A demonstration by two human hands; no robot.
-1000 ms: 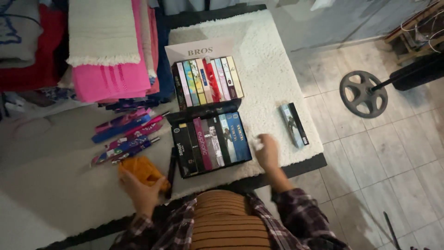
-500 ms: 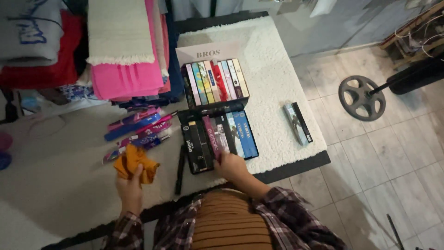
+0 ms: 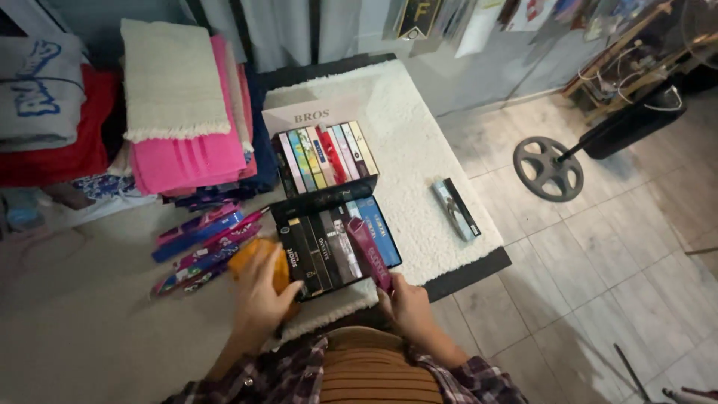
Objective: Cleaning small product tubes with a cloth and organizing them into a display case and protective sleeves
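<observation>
The right hand [image 3: 410, 305] was closed around the lower end of one slim maroon box [image 3: 368, 253], which tilted up toward twelve o'clock over the near black tray [image 3: 336, 245]. The left hand [image 3: 259, 293] was cupped over one orange cloth [image 3: 263, 262], fingers curled onto it, pressing it just beside the tray's nine o'clock edge.

The near tray held a row of upright boxes, about six that could be counted: dark ones at the left, a grey one in the middle, one blue box at the right. Directly at twelve o'clock from it stood a second black tray [image 3: 323, 157] with about seven boxes in green, blue, red, pink and cream. Both trays sat on one white fluffy mat [image 3: 419, 150].

At three o'clock from the near tray, well apart from it, one lone dark box [image 3: 455, 207] lay flat on the mat. At nine o'clock, several pink and blue packets [image 3: 200, 241] lay fanned out, their number unclear. At eleven o'clock rose one stack of folded towels [image 3: 183, 127], pink under cream.
</observation>
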